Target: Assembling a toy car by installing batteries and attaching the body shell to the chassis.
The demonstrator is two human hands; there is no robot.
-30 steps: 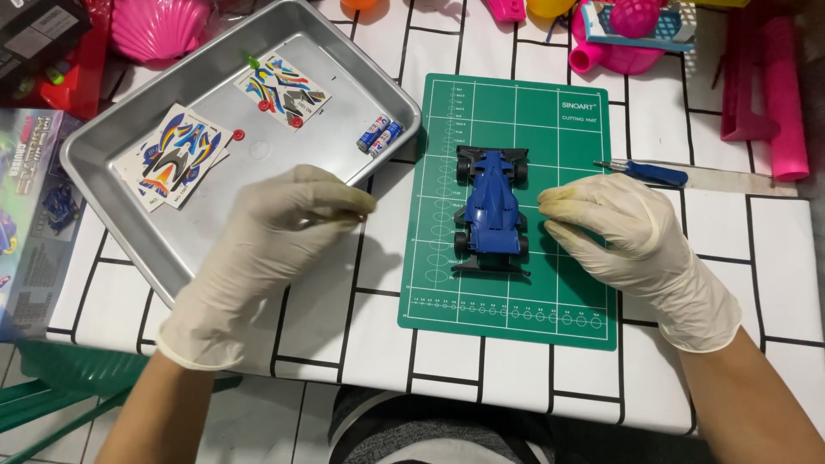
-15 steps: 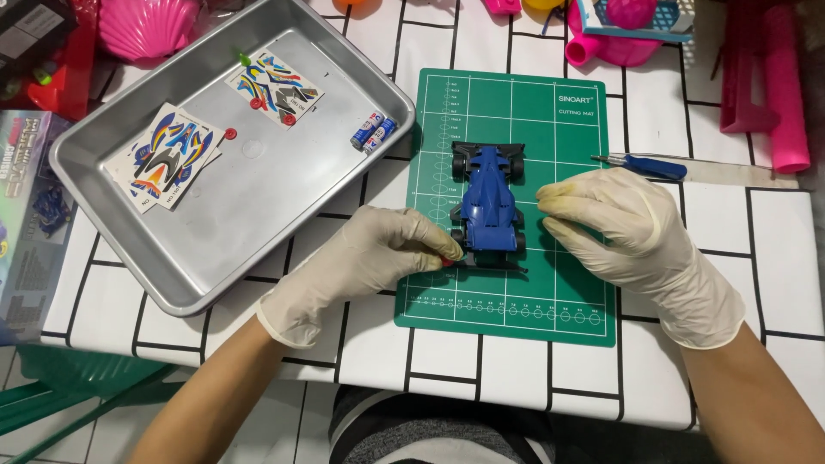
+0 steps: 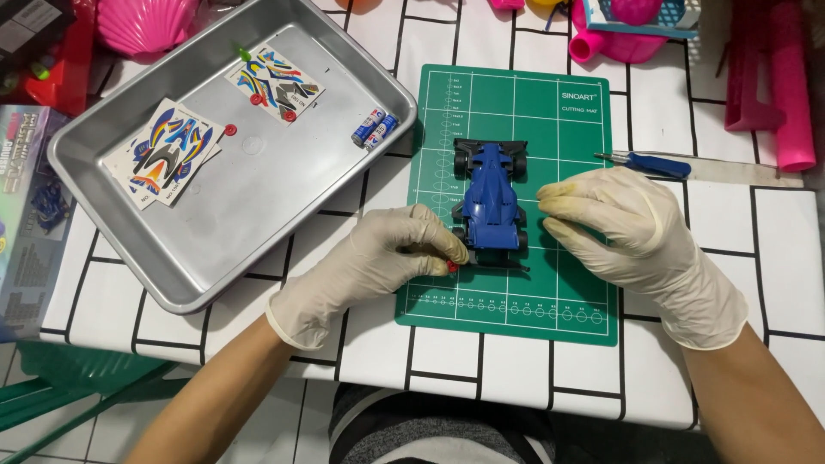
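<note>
The left hand (image 3: pixel 378 262), in a pale glove, is resting on the near left edge of the green cutting mat (image 3: pixel 563 283), its fingers narrowing to pinch a small red part (image 3: pixel 452 266) just beside the rear wheel of the blue toy racing car (image 3: pixel 491 204). The car is sitting lengthwise on the mat, directly between the two hands. The right hand (image 3: pixel 632 236), also gloved, is lying loosely curled on the mat's right side, its fingertips (image 3: pixel 550 206) close to the car's flank; whether they are touching it cannot be told, and it is holding nothing.

Beyond the right hand, a blue-handled screwdriver (image 3: pixel 649 161) is lying just off the mat's right edge. To the far left of the left hand, a metal tray (image 3: pixel 249 232) is sitting at an angle, one corner nearly meeting the mat's edge, carrying two sticker sheets (image 3: pixel 168 152) and two small batteries (image 3: pixel 374 129). Bare mat is showing in front of both hands, and tiled tabletop (image 3: pixel 507 369) is running to the near edge.
</note>
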